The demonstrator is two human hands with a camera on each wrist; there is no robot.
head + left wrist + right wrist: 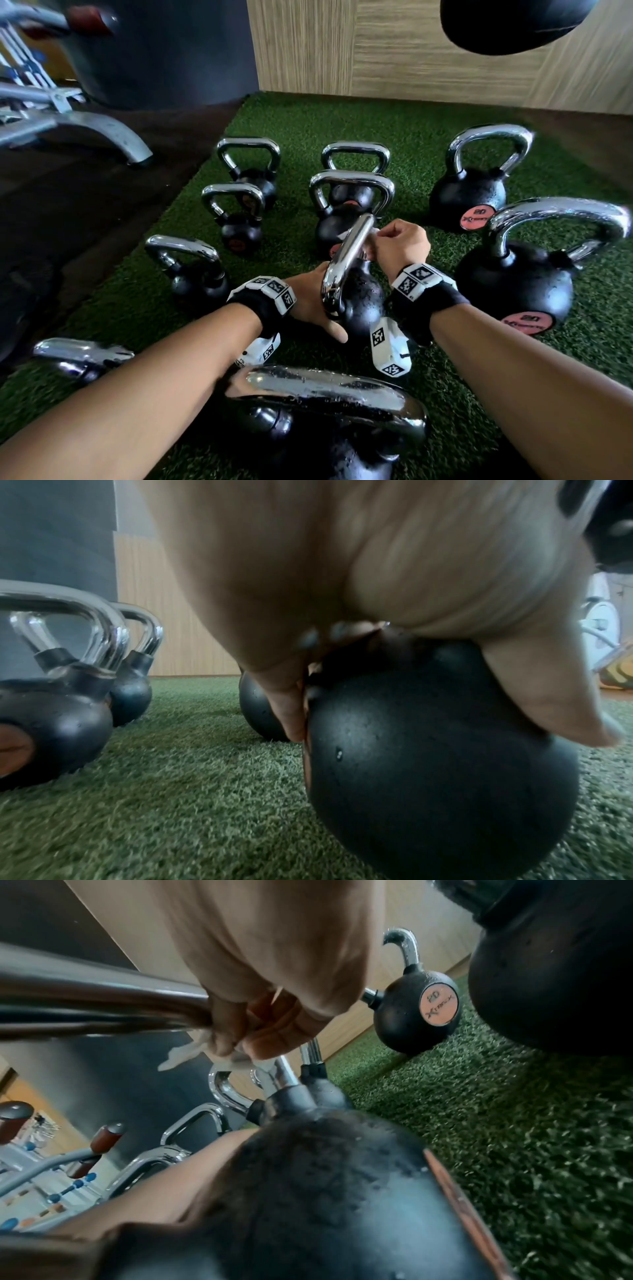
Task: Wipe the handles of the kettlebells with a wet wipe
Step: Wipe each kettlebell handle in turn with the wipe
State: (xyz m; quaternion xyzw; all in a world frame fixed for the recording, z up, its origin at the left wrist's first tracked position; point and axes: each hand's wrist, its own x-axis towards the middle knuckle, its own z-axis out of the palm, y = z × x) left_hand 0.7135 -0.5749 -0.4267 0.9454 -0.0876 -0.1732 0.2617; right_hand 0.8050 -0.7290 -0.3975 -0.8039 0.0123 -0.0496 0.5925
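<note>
Several black kettlebells with chrome handles stand on green turf (428, 342). The middle kettlebell (363, 301) is tilted, its handle (346, 263) pointing towards me. My left hand (315, 305) cups its black ball (441, 764), palm on top, thumb (548, 715) and fingers (291, 710) curling down its sides. My right hand (400, 246) pinches a white wet wipe (344, 236) against the far end of that handle. In the right wrist view the wet wipe (192, 1050) hangs from the fingers (240, 1031) beside the chrome handle (103, 1001).
Two big kettlebells marked 20 stand to the right (469, 195) (517, 284); another kettlebell (329, 394) sits right under my forearms. Smaller kettlebells (236, 219) fill the left and back. A grey bench frame (85, 126) stands on dark floor at left; a wooden wall (411, 51) is behind.
</note>
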